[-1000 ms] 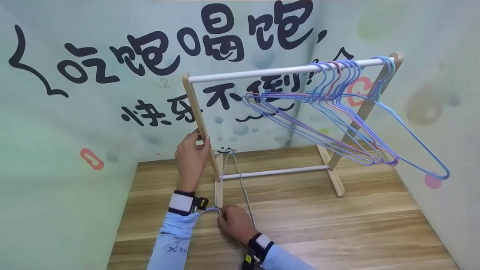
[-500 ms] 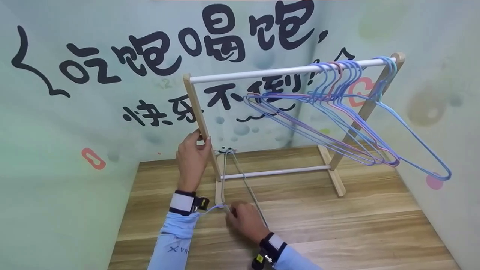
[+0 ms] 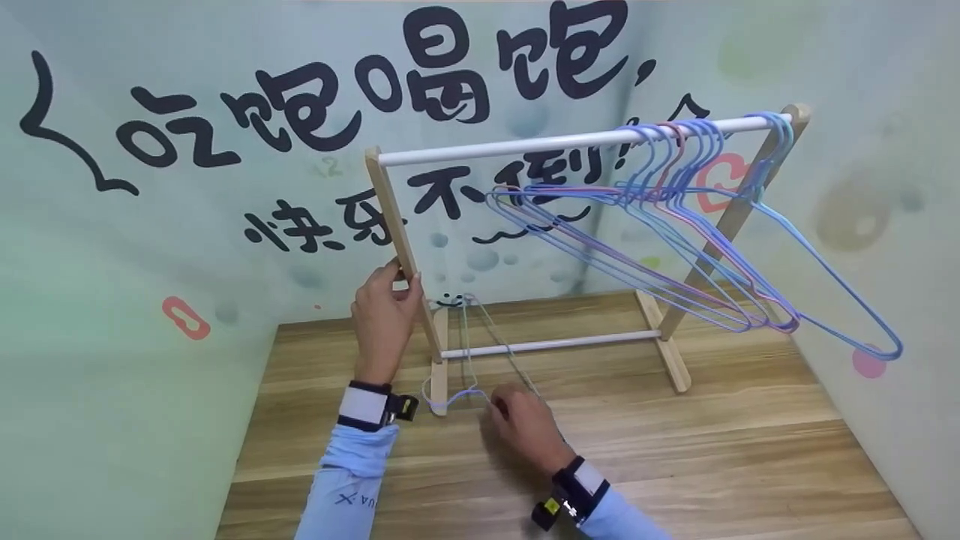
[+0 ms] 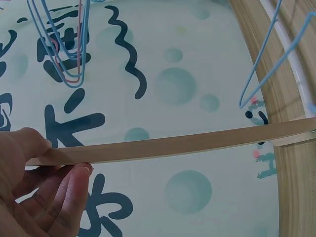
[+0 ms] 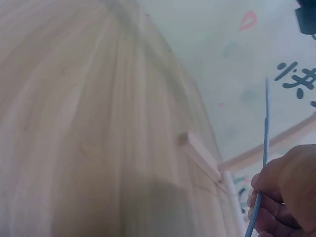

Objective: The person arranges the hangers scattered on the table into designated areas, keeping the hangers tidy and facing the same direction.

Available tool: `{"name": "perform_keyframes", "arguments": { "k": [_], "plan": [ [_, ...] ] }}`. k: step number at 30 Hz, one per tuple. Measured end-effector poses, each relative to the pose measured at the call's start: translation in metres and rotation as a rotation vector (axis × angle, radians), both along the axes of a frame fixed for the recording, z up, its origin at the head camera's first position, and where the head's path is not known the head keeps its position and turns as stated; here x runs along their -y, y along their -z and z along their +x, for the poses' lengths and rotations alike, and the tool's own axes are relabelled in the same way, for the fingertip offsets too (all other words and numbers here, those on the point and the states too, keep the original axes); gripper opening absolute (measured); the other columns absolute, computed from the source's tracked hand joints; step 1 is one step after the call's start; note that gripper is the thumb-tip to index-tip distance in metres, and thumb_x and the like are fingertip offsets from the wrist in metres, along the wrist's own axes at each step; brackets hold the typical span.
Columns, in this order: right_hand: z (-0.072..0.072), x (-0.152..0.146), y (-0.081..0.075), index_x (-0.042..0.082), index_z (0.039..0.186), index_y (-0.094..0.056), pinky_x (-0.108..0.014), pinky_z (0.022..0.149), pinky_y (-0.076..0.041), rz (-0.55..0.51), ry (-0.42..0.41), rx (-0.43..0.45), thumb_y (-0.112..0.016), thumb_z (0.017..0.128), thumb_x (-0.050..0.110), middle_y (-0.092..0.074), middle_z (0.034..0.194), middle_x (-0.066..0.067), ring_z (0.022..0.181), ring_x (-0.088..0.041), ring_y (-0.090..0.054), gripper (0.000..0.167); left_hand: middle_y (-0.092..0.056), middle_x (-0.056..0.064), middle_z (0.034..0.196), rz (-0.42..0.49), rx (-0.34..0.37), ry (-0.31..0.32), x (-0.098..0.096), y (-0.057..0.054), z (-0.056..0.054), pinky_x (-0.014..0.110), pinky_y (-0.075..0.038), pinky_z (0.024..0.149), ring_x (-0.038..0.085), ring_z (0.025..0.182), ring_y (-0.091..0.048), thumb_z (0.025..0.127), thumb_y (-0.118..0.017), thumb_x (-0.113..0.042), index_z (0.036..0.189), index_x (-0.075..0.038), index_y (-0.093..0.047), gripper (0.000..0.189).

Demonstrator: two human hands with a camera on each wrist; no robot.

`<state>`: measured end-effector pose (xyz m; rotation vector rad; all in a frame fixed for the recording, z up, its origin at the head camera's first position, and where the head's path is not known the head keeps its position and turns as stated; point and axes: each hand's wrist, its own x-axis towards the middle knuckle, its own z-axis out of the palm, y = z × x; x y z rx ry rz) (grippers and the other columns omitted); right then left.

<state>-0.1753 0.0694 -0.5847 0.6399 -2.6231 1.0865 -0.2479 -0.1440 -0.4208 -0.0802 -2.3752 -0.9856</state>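
Observation:
My left hand (image 3: 382,322) grips the left wooden upright (image 3: 391,214) of a small clothes rack, thumb on one side and fingers on the other in the left wrist view. Low over the floor, front left of the rack, my right hand (image 3: 529,427) pinches a blue wire clothes hanger (image 5: 266,133) between thumb and fingers. Its hook points left and overlaps the left foot (image 3: 440,379) in the head view. The hanger's far corner reaches back toward the wall behind the lower bar (image 3: 570,343); part of its wire is hidden behind my right hand.
Several blue hangers and a pink one (image 3: 679,142) hang on the white top bar (image 3: 510,146), bunched toward the right. Patterned walls with black lettering enclose the wood-grain floor (image 3: 675,465) at the back and sides. The rack's right foot (image 3: 671,364) stands on the floor.
My right hand has moved to the right and slightly away from me with the hanger, drawing its hook from beside my left wrist to the rack's left foot. My left hand stays on the upright.

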Motion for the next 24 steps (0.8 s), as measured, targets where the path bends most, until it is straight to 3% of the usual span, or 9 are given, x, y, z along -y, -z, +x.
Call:
{"name": "perform_keyframes", "arguments": {
  "k": [5,13,24],
  "plan": [
    [-0.003,-0.009,-0.009,0.008,0.086,-0.067,-0.031,0.056,-0.050,-0.001,0.020,-0.113,-0.075,0.090,0.006,-0.061,0.079,0.001,0.066,-0.015,-0.057,0.009,-0.071,0.011,0.105,-0.003,0.013,-0.005,0.001,0.000,0.001,0.040,-0.058,0.070,0.020,0.080,-0.072,0.098,-0.069,-0.021,0.118,-0.002,-0.070,0.028],
    [-0.011,-0.025,-0.026,0.005,0.090,-0.069,-0.028,0.058,-0.051,-0.025,0.059,-0.113,-0.074,0.092,0.007,-0.059,0.080,0.001,0.068,-0.013,-0.056,0.006,-0.071,0.011,0.105,-0.013,0.021,-0.011,0.000,0.000,0.001,0.038,-0.058,0.069,0.021,0.080,-0.072,0.098,-0.069,-0.022,0.121,-0.002,-0.069,0.030],
    [-0.023,-0.048,-0.040,0.008,0.088,-0.068,-0.028,0.061,-0.049,-0.090,0.080,-0.189,-0.070,0.096,0.004,-0.057,0.080,0.004,0.070,-0.011,-0.054,0.009,-0.071,0.011,0.104,-0.007,-0.008,-0.008,0.000,0.002,-0.001,0.041,-0.058,0.071,0.020,0.080,-0.073,0.098,-0.069,-0.020,0.115,-0.003,-0.071,0.024]
  ]
}}
